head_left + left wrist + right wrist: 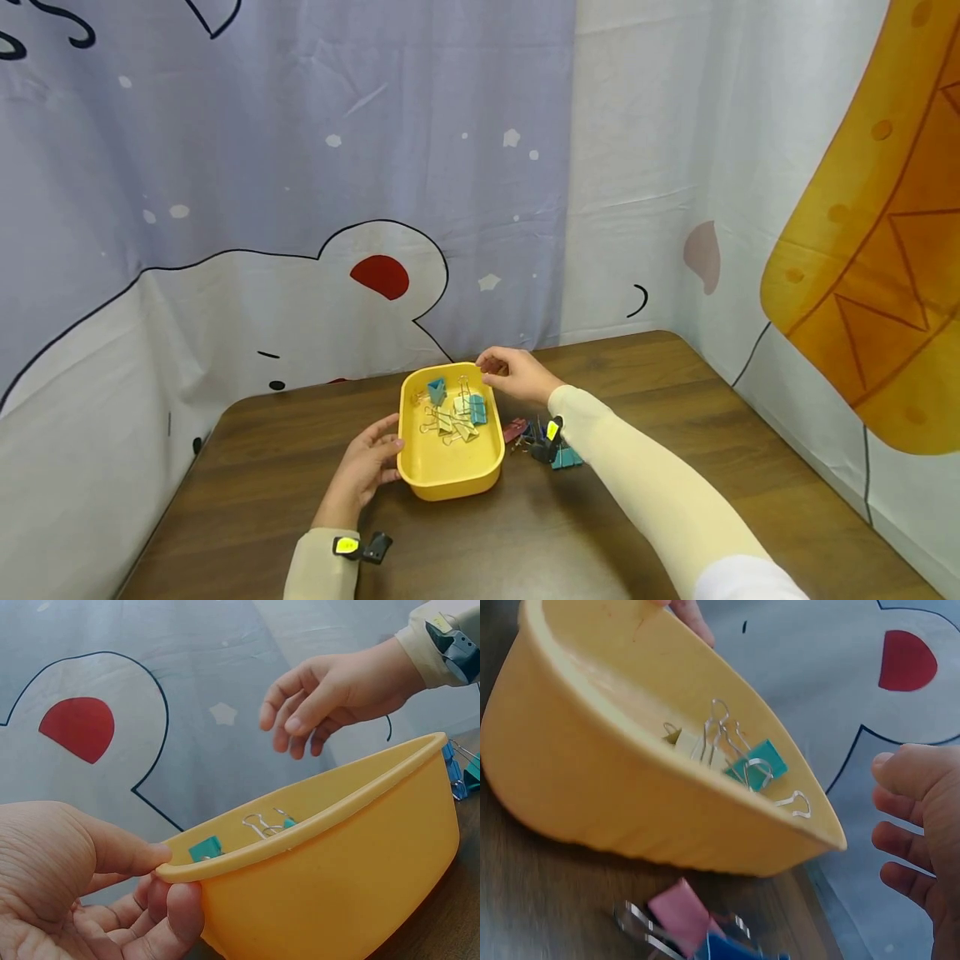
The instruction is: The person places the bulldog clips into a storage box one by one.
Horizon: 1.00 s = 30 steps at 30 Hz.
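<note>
A yellow plastic bin point(450, 468) stands on the table, with several binder clips inside at its far half. Pale yellow clips point(462, 428) lie beside a teal clip point(477, 409), and another teal clip point(437, 391) sits near the far left wall. My left hand point(363, 463) pinches the bin's left rim, thumb over the edge and fingers against the outer wall, as the left wrist view shows. Over the far right corner hovers my right hand point(522, 377), its fingers loosely bent and holding nothing. In the right wrist view that hand point(930, 817) is apart from the rim.
Right of the bin lies a small pile of clips, among them a pink clip point(681, 915), a blue clip point(731, 949) and a teal clip point(567, 458). The right forearm partly covers this pile. A printed curtain point(495, 183) hangs behind the wooden table point(285, 454).
</note>
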Each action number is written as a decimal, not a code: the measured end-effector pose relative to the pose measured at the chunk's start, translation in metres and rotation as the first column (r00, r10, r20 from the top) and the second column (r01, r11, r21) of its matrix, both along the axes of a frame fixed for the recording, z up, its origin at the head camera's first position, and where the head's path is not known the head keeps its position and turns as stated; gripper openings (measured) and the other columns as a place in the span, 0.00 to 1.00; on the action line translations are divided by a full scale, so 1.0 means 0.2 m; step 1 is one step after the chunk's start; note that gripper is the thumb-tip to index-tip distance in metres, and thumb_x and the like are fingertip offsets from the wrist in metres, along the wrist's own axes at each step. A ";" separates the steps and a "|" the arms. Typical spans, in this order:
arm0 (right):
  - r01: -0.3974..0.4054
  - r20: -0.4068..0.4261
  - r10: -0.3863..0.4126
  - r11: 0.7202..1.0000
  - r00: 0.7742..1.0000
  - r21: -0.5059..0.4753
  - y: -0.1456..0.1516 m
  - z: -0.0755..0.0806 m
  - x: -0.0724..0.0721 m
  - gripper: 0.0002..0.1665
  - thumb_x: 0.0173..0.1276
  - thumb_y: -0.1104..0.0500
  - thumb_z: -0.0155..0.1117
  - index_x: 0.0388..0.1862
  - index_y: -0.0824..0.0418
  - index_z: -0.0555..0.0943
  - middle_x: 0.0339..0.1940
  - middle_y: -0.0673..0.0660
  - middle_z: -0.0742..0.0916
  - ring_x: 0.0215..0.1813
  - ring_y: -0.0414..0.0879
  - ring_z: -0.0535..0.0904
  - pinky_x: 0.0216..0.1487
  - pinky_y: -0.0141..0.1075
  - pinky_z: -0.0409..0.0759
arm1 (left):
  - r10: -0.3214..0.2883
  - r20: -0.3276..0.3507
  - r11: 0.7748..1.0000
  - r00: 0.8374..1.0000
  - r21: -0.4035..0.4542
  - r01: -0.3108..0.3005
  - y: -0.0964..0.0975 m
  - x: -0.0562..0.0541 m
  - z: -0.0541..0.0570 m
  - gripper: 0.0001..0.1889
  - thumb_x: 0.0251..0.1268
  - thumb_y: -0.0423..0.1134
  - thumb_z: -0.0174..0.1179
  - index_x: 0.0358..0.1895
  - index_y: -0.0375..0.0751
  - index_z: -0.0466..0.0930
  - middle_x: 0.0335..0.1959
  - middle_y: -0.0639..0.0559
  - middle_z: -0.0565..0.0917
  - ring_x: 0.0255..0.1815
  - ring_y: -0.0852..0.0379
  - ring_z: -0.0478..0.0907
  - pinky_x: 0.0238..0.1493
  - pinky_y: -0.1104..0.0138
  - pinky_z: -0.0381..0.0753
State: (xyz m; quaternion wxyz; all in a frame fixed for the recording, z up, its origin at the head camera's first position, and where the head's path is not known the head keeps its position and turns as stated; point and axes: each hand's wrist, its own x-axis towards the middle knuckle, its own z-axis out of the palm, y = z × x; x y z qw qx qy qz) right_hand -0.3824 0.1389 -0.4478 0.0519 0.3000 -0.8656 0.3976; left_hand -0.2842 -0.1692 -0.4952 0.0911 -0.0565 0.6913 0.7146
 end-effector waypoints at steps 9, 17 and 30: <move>0.032 0.020 -0.031 0.999 0.999 -0.042 0.14 -0.02 0.04 0.14 0.70 0.61 0.68 0.52 0.59 0.82 0.43 0.52 0.87 0.47 0.44 0.82 0.50 0.40 0.81 | -0.003 0.005 1.000 1.000 0.000 0.003 0.00 0.00 0.01 0.28 0.75 0.29 0.55 0.75 0.43 0.64 0.56 0.34 0.76 0.40 0.50 0.80 0.28 0.65 0.85; 0.039 0.080 -0.029 0.992 0.996 -0.120 0.26 -0.06 0.10 0.16 0.70 0.59 0.69 0.55 0.59 0.80 0.50 0.59 0.86 0.52 0.51 0.81 0.57 0.50 0.80 | 0.000 0.007 1.000 1.000 0.003 0.000 0.00 0.00 0.01 0.27 0.75 0.29 0.54 0.75 0.44 0.65 0.56 0.34 0.75 0.41 0.49 0.80 0.28 0.66 0.85; 0.028 0.057 -0.018 0.981 0.998 -0.190 0.37 -0.17 0.22 0.23 0.70 0.67 0.66 0.62 0.68 0.74 0.57 0.68 0.83 0.60 0.69 0.77 0.60 0.66 0.73 | -0.004 -0.001 1.000 1.000 0.004 0.004 0.00 0.00 0.00 0.27 0.75 0.30 0.55 0.75 0.44 0.65 0.53 0.37 0.76 0.37 0.51 0.80 0.27 0.67 0.84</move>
